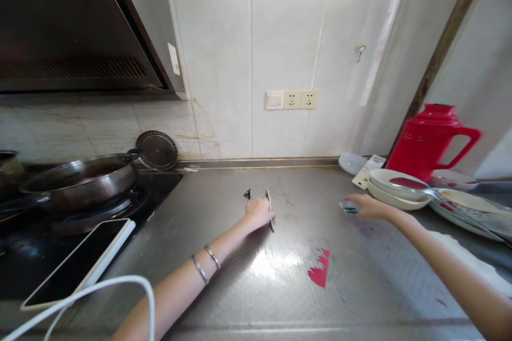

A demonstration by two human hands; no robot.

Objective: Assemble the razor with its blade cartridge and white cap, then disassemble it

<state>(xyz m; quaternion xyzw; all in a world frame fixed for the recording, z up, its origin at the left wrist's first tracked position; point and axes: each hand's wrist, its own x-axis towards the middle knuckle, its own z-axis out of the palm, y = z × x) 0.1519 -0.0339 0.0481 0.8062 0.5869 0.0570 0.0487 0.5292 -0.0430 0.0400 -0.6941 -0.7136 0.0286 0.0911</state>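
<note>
A steel desk (pixel 192 256) spans the lower part of the view, below a range hood (pixel 72 21) at ten o'clock. Near nine o'clock, a metal pan (pixel 102 184) sits on the black stove (pixel 24 272). A red flask (pixel 424 141) stands at three o'clock, with white bowls (pixel 390 197) stacked just in front. A phone (pixel 76 264) lies at eight o'clock. Of the two hands, the left hand (pixel 258 214), at six o'clock, has its fingers closed on a pale curved strip (pixel 269 200); the right hand (pixel 366 206), near four o'clock, pinches a small clear packet (pixel 348 207). A torn red scrap (pixel 320 272) lies at five o'clock. Smallest, a dark piece (pixel 247 192), too small to identify, shows just beyond the left hand at its eleven o'clock.
</note>
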